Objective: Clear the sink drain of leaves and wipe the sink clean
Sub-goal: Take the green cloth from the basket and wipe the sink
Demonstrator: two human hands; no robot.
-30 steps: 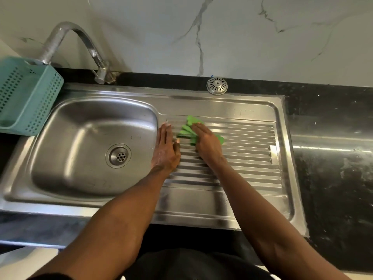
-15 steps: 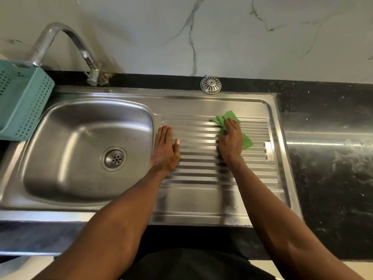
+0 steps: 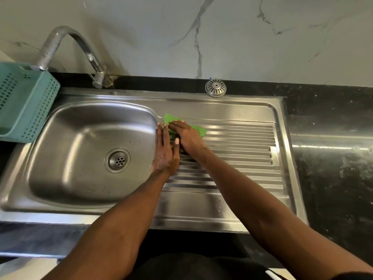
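Cloth work turns on one relation: the crumpled green wiping cloth point(image 3: 198, 129) lies under my right hand point(image 3: 186, 138) at the ribbed steel drainboard's point(image 3: 242, 150) ten o'clock corner, long axis running ten to four, with unwiped ribs stretching toward three o'clock. My right hand presses it flat with straight fingers, while my left hand point(image 3: 164, 154) rests open and flat just beside it, thumb touching, on the rim of the stainless steel sink basin point(image 3: 80, 150). Half a second ago the cloth sat well toward two o'clock; I have swept it back left, and the round perforated drain point(image 3: 117, 160) shows no leaves.
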